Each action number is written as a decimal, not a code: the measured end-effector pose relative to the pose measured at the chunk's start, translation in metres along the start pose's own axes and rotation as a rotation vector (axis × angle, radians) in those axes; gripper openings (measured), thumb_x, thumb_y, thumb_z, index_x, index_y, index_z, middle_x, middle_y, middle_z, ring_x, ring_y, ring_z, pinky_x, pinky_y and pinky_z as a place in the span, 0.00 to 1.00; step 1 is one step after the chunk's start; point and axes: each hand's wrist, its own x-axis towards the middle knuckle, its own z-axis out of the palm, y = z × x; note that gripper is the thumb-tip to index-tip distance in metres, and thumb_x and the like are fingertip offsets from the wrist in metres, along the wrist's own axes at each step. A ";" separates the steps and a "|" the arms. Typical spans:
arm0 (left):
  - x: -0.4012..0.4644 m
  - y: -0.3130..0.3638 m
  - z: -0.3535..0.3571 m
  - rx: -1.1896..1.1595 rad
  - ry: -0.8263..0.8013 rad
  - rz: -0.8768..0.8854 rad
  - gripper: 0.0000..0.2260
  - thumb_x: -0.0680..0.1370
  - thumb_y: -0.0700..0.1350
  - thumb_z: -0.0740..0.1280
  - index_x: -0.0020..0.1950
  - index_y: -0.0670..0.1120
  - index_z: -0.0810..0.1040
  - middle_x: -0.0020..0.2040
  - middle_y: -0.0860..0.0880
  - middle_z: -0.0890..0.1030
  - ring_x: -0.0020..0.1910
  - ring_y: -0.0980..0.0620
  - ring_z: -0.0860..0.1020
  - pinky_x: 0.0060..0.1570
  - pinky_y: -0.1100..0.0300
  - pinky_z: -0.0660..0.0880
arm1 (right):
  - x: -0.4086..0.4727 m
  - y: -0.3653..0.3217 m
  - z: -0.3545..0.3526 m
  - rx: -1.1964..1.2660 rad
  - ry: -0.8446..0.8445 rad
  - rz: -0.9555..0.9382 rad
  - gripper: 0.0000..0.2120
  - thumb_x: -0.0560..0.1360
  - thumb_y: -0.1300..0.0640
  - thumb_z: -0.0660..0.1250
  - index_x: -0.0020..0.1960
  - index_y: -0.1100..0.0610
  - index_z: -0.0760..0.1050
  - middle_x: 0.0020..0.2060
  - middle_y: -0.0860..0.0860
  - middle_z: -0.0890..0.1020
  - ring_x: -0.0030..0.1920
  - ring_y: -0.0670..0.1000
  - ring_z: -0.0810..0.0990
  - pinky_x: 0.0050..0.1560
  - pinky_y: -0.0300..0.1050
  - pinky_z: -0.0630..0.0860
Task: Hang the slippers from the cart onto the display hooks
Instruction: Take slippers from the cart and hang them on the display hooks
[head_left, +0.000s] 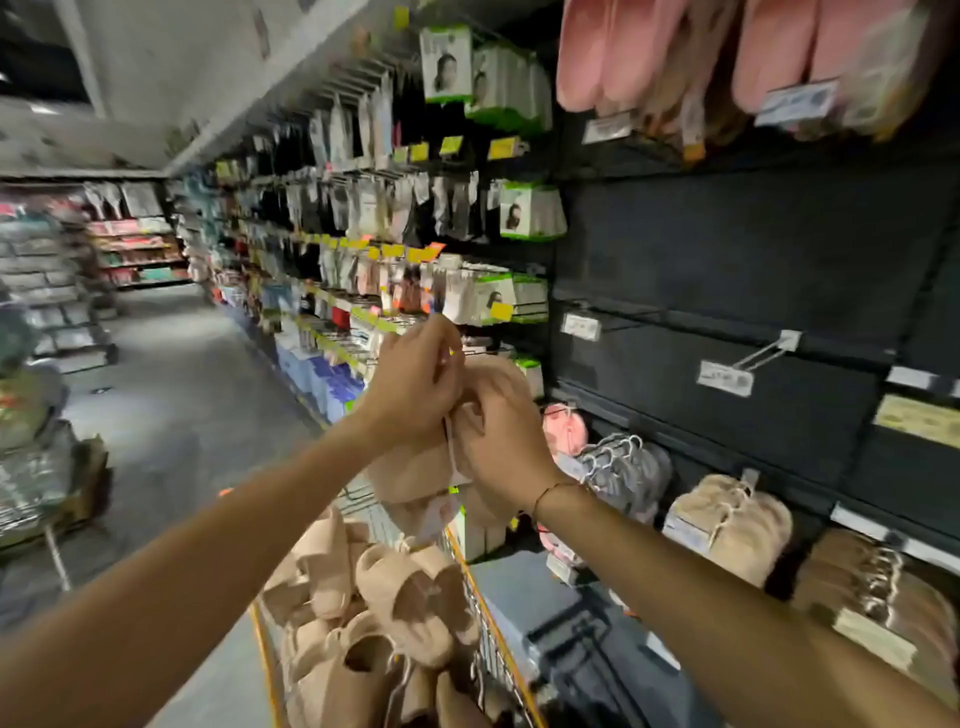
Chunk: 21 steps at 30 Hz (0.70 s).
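A beige pair of slippers hangs in the air above the cart, held by both hands. My left hand pinches its thin white hanger loop at the top. My right hand grips the slippers' upper part from the right. Below, the wire cart with an orange rim holds several more beige slippers. Bare display hooks with white price tags stick out of the dark panel to the right, apart from the hands.
Pink slippers hang at the top right. Tan and brown slippers hang on low hooks at right, with grey hangers beside them. Packaged goods fill the shelving to the left. The aisle floor runs back left.
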 end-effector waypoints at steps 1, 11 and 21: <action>0.013 0.029 0.008 -0.062 0.027 0.032 0.04 0.77 0.45 0.60 0.50 0.47 0.72 0.40 0.55 0.78 0.42 0.46 0.78 0.47 0.48 0.71 | -0.004 0.003 -0.030 -0.058 0.061 0.006 0.21 0.74 0.48 0.53 0.57 0.55 0.78 0.58 0.51 0.79 0.64 0.52 0.71 0.68 0.53 0.67; 0.082 0.324 0.095 -0.521 0.048 0.241 0.01 0.79 0.47 0.63 0.48 0.52 0.72 0.35 0.59 0.73 0.37 0.56 0.73 0.43 0.48 0.70 | -0.105 0.048 -0.317 -0.557 0.355 0.281 0.15 0.79 0.46 0.51 0.44 0.44 0.76 0.48 0.43 0.81 0.56 0.51 0.73 0.54 0.49 0.61; 0.125 0.546 0.096 -0.518 0.148 0.405 0.04 0.82 0.46 0.60 0.48 0.53 0.71 0.40 0.57 0.74 0.41 0.55 0.72 0.48 0.52 0.67 | -0.173 0.037 -0.528 -0.734 0.655 0.423 0.19 0.80 0.49 0.56 0.32 0.50 0.70 0.37 0.46 0.78 0.50 0.54 0.72 0.53 0.53 0.65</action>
